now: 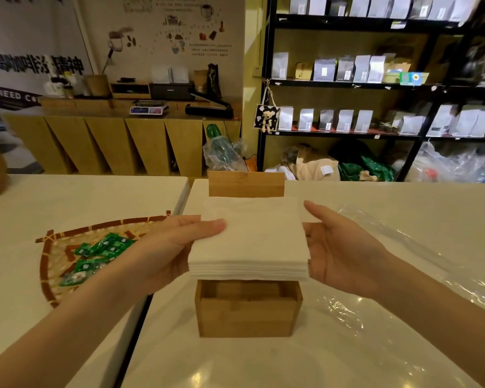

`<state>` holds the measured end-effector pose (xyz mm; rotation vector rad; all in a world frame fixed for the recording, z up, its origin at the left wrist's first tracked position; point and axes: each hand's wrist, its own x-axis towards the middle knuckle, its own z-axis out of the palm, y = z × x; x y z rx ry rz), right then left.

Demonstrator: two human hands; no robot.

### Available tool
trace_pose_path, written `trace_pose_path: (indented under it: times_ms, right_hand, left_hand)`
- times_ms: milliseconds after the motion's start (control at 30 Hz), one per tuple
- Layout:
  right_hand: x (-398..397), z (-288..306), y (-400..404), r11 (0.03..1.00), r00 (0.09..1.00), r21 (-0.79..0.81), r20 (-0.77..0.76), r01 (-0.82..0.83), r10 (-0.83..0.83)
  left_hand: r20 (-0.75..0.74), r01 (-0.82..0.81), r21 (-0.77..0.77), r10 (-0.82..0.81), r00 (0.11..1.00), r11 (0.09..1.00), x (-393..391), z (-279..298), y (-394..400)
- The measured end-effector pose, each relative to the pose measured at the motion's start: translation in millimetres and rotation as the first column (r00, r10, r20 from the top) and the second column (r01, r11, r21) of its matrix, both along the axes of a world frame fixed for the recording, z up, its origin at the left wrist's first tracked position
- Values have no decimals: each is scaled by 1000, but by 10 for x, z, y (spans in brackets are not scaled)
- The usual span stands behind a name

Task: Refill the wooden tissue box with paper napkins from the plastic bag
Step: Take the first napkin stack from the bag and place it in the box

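Note:
A square stack of white paper napkins (249,239) hovers just above the open wooden tissue box (248,315) on the white table. My left hand (165,247) holds the stack's left edge, thumb on top and fingers hidden beneath. My right hand (339,247) supports the right edge with the palm against its side; its fingertips are hidden under the stack. The box's hinged wooden lid (246,184) stands upright behind the napkins. The clear plastic bag (403,261) lies flat and crumpled on the table to the right.
A woven bamboo tray (56,275) with several green sachets sits left of the box, across the seam between two white tables (235,359). Black shelves with pouches (361,71) and a wooden counter (123,144) stand beyond the far edge.

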<state>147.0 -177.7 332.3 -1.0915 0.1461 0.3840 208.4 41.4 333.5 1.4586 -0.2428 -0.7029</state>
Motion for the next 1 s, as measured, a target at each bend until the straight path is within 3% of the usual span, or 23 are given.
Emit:
trace_pose_path:
  times_ms: [167,467,600,767,1000]
  right_hand:
    - [36,32,0,964,997,-264,65,-31,50]
    - [63,43,-30,906,989,-398,-26,-142,143]
    - [81,39,-52,868,993,-487,21,-91,116]
    - [92,35,-85,709,985,-704,148,39,93]
    - [100,-19,-59,539,971,-839,186,76,153]
  left_hand:
    - [36,23,119,-28,999,993,13,-42,-7]
    - [19,226,335,-246,969,915,161,-17,189]
    - [37,252,401,-290,956,881,168,31,154]
    - [131,191,531,-303,944,826,182,79,91]
    - [244,35,670,-265,933,741,246,73,39]
